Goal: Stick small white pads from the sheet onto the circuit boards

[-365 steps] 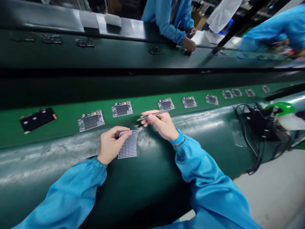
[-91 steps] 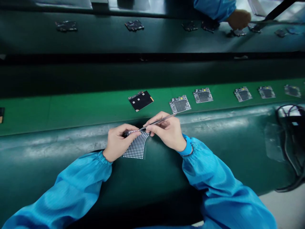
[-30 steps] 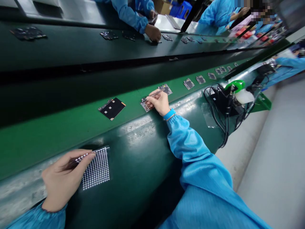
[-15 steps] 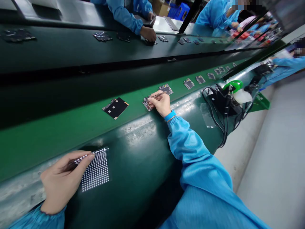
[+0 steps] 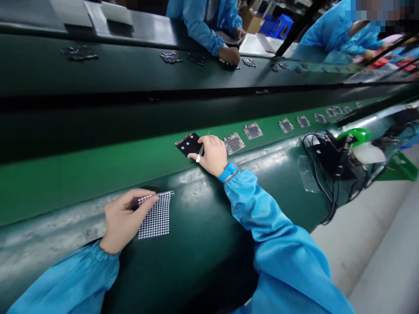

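My left hand [image 5: 125, 217] rests on the dark green bench edge, its fingers pinching the top edge of a sheet of small white dots [image 5: 156, 215]. My right hand [image 5: 209, 155] reaches out to the green conveyor belt [image 5: 98, 170], closed round metal tweezers [image 5: 200, 153], and its fingers touch a black-covered circuit board [image 5: 188, 144]. Just right of that hand lies a bare circuit board [image 5: 234, 143], with more boards [image 5: 252, 130] in a row farther right.
A bundle of black cables and a box [image 5: 330, 163] sits at the right, beside a green ring [image 5: 357, 135]. Across the line, a co-worker's hand [image 5: 229, 55] touches small parts on the far dark belt [image 5: 131, 69]. Grey floor lies lower right.
My right hand has shifted from the bare board to the black-covered board on its left, the tweezers now pointing down. The boards have moved rightward; my left hand still holds the sheet.
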The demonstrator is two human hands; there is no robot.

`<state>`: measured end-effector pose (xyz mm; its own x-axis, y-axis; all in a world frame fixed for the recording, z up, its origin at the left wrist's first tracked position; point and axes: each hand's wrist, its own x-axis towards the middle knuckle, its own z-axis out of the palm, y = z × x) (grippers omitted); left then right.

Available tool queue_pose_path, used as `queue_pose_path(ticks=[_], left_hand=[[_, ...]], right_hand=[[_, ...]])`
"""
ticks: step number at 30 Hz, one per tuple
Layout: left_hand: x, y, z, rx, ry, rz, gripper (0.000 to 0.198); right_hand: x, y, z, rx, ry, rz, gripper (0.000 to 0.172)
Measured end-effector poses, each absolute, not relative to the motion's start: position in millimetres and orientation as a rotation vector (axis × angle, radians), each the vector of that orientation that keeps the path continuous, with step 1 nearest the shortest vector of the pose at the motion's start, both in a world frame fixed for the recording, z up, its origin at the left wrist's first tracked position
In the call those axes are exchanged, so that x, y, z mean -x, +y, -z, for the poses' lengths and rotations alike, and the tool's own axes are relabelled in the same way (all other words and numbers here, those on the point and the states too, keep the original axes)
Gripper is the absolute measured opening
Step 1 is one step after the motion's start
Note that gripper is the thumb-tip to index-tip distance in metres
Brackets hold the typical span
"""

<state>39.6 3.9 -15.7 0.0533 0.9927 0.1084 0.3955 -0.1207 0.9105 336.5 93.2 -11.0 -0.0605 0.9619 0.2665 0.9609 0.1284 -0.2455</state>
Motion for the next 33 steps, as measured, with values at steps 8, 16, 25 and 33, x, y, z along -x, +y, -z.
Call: queue_pose_path(ticks=[8, 16, 25, 33], left_hand=[[-46, 1, -8, -1.507, 1.311, -1.185, 0.008], [51, -43, -18, -1.372, 1.549, -1.354, 0.008], [123, -94, 0, -1.238, 1.761, -1.413, 0.007], [125, -90, 3, -1.089, 1.708, -1.488, 0.006]], right_hand=[[-293, 124, 4, 1.75, -1.757, -0.086, 0.029], [-120, 139, -30, 1.292, -1.981, -0.244, 0.013], [15, 151, -7, 0.828, -2.46, -0.509, 0.031], [25, 170, -9, 0.708, -2.624, -0.422, 0.03]])
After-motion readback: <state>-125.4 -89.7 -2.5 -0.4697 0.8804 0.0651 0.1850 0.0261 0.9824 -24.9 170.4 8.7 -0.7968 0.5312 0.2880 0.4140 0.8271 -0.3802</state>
